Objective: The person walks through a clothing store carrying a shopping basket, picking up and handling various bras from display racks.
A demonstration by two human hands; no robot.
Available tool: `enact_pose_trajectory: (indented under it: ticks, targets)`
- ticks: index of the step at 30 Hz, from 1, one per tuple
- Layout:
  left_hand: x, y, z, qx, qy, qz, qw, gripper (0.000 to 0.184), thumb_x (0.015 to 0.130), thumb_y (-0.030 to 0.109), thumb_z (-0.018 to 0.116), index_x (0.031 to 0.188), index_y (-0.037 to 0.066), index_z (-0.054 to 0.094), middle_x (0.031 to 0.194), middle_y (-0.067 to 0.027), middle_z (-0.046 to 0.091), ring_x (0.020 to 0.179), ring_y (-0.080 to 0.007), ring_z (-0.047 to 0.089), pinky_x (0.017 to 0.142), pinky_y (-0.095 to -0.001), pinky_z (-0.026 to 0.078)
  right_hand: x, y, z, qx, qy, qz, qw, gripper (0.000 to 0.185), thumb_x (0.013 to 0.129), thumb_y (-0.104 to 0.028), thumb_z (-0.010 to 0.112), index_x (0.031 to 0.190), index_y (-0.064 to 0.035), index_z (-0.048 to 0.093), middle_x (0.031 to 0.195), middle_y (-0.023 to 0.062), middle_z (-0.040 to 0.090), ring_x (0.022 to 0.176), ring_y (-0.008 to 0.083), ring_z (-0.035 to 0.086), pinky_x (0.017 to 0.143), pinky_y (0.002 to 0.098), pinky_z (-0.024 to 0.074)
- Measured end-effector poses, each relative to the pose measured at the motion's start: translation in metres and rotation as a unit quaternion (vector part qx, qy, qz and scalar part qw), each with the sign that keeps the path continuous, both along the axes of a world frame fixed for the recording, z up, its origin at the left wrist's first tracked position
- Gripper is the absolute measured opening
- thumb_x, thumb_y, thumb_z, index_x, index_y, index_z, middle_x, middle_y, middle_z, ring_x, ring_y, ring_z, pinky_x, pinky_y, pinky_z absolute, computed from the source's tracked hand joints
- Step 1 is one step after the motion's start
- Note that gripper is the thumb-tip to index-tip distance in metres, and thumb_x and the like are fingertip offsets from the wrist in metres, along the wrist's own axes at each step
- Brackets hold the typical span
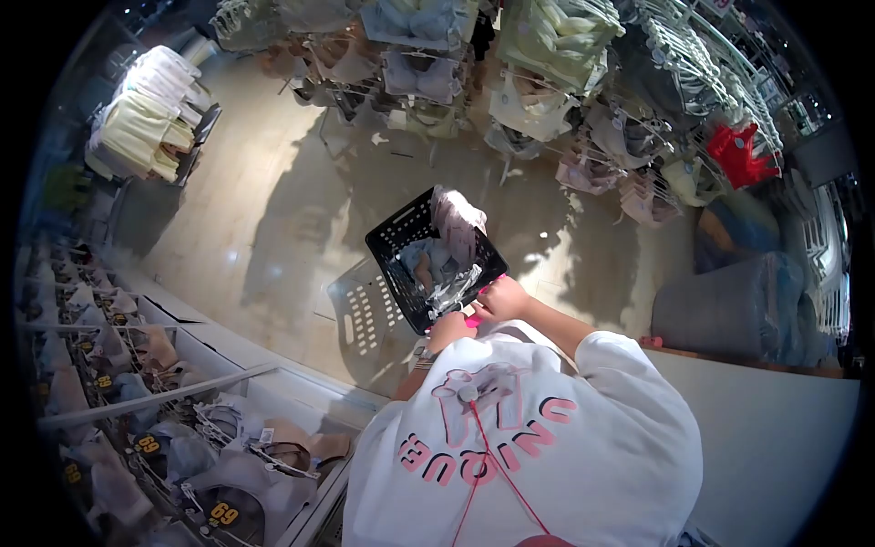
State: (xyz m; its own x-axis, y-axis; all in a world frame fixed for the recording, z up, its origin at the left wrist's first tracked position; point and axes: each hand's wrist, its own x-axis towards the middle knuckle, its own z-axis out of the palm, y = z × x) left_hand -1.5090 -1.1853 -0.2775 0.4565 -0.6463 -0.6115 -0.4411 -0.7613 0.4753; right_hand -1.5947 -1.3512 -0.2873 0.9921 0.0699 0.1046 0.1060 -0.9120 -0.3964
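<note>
A black plastic shopping basket [398, 290] hangs tilted in front of my body, above the floor. My left hand [451, 332] and my right hand [502, 298] are both closed round its pink handle [473, 320], close together at the near side. Inside lie light blue garments [424, 255] and some crinkled clear or silvery packaging [454, 290]. A pale pink garment [458, 217] drapes over the far rim. Most of the handle is hidden beneath my fingers.
Racks of hanging bras [419, 73] stand ahead, with a red garment [743, 153] at the right. Divided display bins of bras [241, 483] run along the left. Yellow garments [137, 132] hang at far left. A large plastic-wrapped bundle [729, 305] sits at right, beside a white counter [766, 419].
</note>
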Motion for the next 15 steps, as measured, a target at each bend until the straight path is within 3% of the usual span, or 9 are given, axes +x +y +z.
enact_pose_trajectory:
  ticks: [3,5,6,7,9,11,12,14,15]
  targets:
    - [-0.01,-0.028,0.029,-0.029,0.019,0.034,0.999,0.036,0.076,0.037,0.064,0.085,0.003,0.068,0.084,-0.0215,0.065,0.084,-0.0385,0.063,0.072,-0.0466,0.05,0.004,-0.031,-0.001,-0.015,-0.022,0.015,1.0,0.035,0.079,-0.031,0.054,0.053,-0.0086,0.059,0.046,0.0106,0.052,0.044,0.0297,0.053,0.046,0.0405,0.0441]
    - [-0.015,-0.054,0.001,-0.08,-0.016,0.003,0.997,0.033,0.079,0.035,0.061,0.084,0.003,0.068,0.08,-0.0212,0.065,0.079,-0.0392,0.063,0.069,-0.0471,0.05,0.003,-0.056,0.003,0.027,-0.108,-0.012,0.994,0.027,0.076,-0.026,0.055,0.055,-0.0092,0.054,0.052,0.0097,0.054,0.055,0.0286,0.054,0.056,0.04,0.0456]
    - [-0.022,-0.067,-0.008,-0.12,-0.033,0.01,0.992,0.032,0.081,0.033,0.058,0.081,0.003,0.067,0.077,-0.0209,0.065,0.076,-0.0399,0.063,0.066,-0.0477,0.05,-0.006,-0.066,0.007,0.021,-0.078,-0.083,0.993,0.013,0.074,-0.018,0.054,0.071,-0.0057,0.056,0.068,0.0115,0.057,0.072,0.0306,0.052,0.069,0.0399,0.0446]
    - [-0.027,-0.077,-0.016,-0.123,-0.039,0.024,0.991,0.032,0.081,0.033,0.057,0.081,0.003,0.067,0.076,-0.021,0.064,0.075,-0.0401,0.063,0.066,-0.0479,0.05,-0.015,-0.073,0.01,-0.001,-0.009,-0.137,0.991,0.019,0.078,-0.02,0.055,0.085,-0.0024,0.056,0.084,0.0146,0.059,0.086,0.0326,0.053,0.079,0.0399,0.0432]
    - [-0.029,-0.101,-0.02,-0.134,-0.059,0.052,0.988,0.032,0.082,0.033,0.057,0.08,0.003,0.066,0.075,-0.021,0.064,0.075,-0.0405,0.062,0.065,-0.0481,0.05,-0.026,-0.075,0.005,0.028,-0.112,-0.256,0.96,0.037,0.083,-0.025,0.058,0.109,0.001,0.051,0.111,0.0174,0.056,0.109,0.0339,0.049,0.094,0.0406,0.0381]
    - [-0.029,-0.119,-0.019,-0.138,-0.059,0.072,0.986,0.031,0.082,0.033,0.056,0.082,0.004,0.067,0.076,-0.0211,0.064,0.076,-0.0404,0.063,0.066,-0.0482,0.05,-0.049,-0.08,0.004,0.055,-0.134,-0.296,0.944,0.051,0.086,-0.029,0.058,0.124,0.0006,0.042,0.133,0.0176,0.044,0.125,0.0334,0.039,0.105,0.0419,0.0303]
    - [-0.03,-0.124,-0.013,-0.129,-0.062,0.089,0.986,0.031,0.082,0.033,0.056,0.083,0.004,0.067,0.077,-0.0211,0.065,0.077,-0.0404,0.063,0.067,-0.0482,0.05,-0.066,-0.085,-0.003,0.086,-0.114,-0.318,0.937,0.054,0.087,-0.029,0.058,0.129,-0.0008,0.038,0.139,0.0158,0.039,0.128,0.0326,0.037,0.107,0.0422,0.0279]
    - [-0.034,-0.131,-0.013,-0.12,-0.088,0.112,0.982,0.032,0.082,0.032,0.056,0.082,0.002,0.066,0.078,-0.023,0.065,0.078,-0.041,0.063,0.067,-0.0484,0.051,-0.112,-0.11,-0.042,0.051,-0.03,-0.344,0.937,0.049,0.086,-0.031,0.059,0.125,-0.004,0.047,0.131,0.0136,0.049,0.124,0.0298,0.042,0.104,0.0427,0.0317]
    - [-0.037,-0.133,-0.015,-0.115,-0.095,0.123,0.981,0.032,0.083,0.033,0.056,0.082,0.002,0.066,0.078,-0.0229,0.065,0.078,-0.041,0.063,0.067,-0.0486,0.051,-0.143,-0.124,-0.07,0.086,0.102,-0.393,0.91,0.049,0.085,-0.034,0.06,0.122,-0.005,0.05,0.127,0.0146,0.051,0.122,0.0295,0.045,0.101,0.0425,0.0339]
